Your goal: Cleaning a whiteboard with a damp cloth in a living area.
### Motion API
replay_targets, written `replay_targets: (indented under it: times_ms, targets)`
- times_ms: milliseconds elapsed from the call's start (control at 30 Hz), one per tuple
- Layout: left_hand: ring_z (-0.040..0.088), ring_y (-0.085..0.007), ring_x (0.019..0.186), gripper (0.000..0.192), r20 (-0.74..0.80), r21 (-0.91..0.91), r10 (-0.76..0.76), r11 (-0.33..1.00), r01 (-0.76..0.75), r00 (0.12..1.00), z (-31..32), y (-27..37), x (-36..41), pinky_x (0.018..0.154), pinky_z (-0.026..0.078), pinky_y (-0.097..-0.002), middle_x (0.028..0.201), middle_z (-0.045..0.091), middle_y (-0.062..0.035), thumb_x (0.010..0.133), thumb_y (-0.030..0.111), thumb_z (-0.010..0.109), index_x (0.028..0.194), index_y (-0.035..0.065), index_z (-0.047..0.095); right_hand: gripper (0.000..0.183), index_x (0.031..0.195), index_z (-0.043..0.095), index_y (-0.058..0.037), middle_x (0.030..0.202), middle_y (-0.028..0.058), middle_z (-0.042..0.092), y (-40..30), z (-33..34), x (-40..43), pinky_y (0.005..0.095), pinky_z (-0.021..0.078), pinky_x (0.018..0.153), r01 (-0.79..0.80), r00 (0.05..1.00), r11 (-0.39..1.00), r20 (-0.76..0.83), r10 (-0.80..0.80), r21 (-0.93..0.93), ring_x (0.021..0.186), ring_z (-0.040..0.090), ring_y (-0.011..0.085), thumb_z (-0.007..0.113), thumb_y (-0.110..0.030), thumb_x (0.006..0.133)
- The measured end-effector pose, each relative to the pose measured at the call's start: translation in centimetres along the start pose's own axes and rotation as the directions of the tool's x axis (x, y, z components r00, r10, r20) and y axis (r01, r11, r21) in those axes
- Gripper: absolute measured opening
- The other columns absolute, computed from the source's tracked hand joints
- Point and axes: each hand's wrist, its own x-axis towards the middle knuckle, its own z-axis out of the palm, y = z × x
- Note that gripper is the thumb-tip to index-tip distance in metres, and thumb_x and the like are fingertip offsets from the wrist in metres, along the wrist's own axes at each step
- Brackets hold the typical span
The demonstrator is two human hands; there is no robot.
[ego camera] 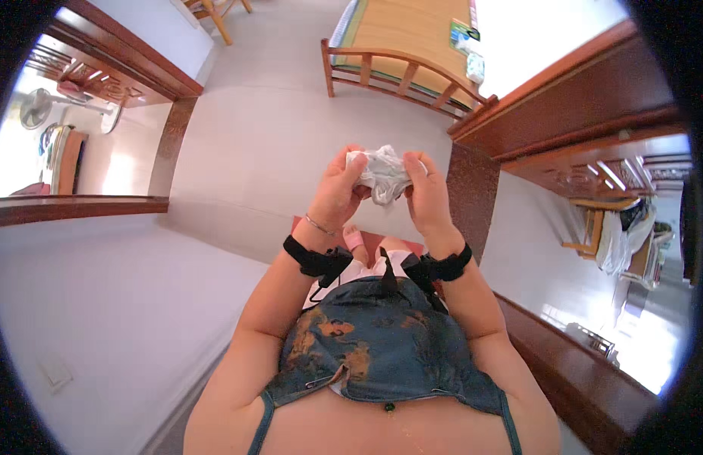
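A crumpled, thin white plastic bag (384, 170) is stretched between both hands in front of me, its lower part bunched and hanging. My left hand (343, 181) pinches one side of it between thumb and fingers. On the other side, my right hand (424, 185) grips it the same way. Some fingertips are hidden behind the bunched bag. Each wrist wears a black strap with a device on it, and a metal bangle (319, 225) circles the left wrist.
A wooden bed (408, 56) with a mat stands ahead on the right. Wooden doorways open on both sides, showing a fan (37, 108) at left and a wooden chair (590, 233) at right. Underfoot lies a red mat (375, 243). A white wall (112, 284) runs along my left.
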Motion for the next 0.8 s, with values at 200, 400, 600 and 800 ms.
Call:
replay_targets:
  times_ms: [200, 400, 600, 800]
  targets:
    - [0.057, -0.0152, 0.096, 0.038, -0.061, 0.204, 0.101, 0.975, -0.086, 0.993, -4.0, 6.0, 5.5, 0.076, 0.049, -0.0279, 0.107, 0.058, -0.0060, 0.087, 0.016, 0.059, 0.120, 0.0038, 0.046, 0.029, 0.118, 0.050, -0.0042, 0.097, 0.0038, 0.056, -3.5, 4.7, 9.9, 0.0268, 0.0462, 0.075, -0.147, 0.975, 0.936, 0.207, 0.082, 0.321, 0.086, 0.055, 0.0118, 0.052, -0.020, 0.093]
    - [0.056, -0.0136, 0.093, 0.029, -0.349, 0.151, 0.217, 0.973, -0.174, 0.912, -4.9, 12.1, 11.5, 0.074, 0.048, -0.0272, 0.104, 0.057, -0.0049, 0.093, 0.018, 0.051, 0.117, 0.0020, 0.048, 0.037, 0.122, 0.048, -0.0032, 0.101, 0.0058, 0.056, -5.4, 10.2, 19.6, 0.0292, 0.0462, 0.079, -0.312, 0.872, 0.899, 0.467, 0.143, 0.308, 0.091, 0.056, 0.0144, 0.058, -0.013, 0.087]
    - [0.050, -0.0082, 0.067, 0.022, -0.663, 0.515, 0.487, 0.848, -0.127, 0.569, -8.3, 18.8, 19.7, 0.058, 0.043, -0.0238, 0.080, 0.054, -0.0006, 0.095, 0.025, 0.047, 0.097, 0.0034, 0.053, 0.019, 0.087, 0.049, -0.0011, 0.068, 0.0116, 0.055, -6.7, 20.8, 27.9, 0.0329, 0.0442, 0.057, 0.558, 0.719, 0.788, 0.625, -0.304, -0.259, 0.065, 0.058, 0.0188, 0.061, -0.015, 0.084]
    - [0.047, -0.0065, 0.072, 0.026, -0.701, 0.501, 0.563, 0.826, -0.260, 0.438, -14.7, 25.6, 26.8, 0.063, 0.042, -0.0231, 0.082, 0.052, 0.0006, 0.097, 0.027, 0.043, 0.093, 0.0040, 0.055, 0.021, 0.085, 0.046, -0.0016, 0.069, 0.0165, 0.055, -5.5, 29.3, 37.7, 0.0369, 0.0443, 0.054, 0.646, 0.709, 0.708, 0.569, -0.417, -0.286, 0.058, 0.054, 0.0315, 0.059, -0.017, 0.086]
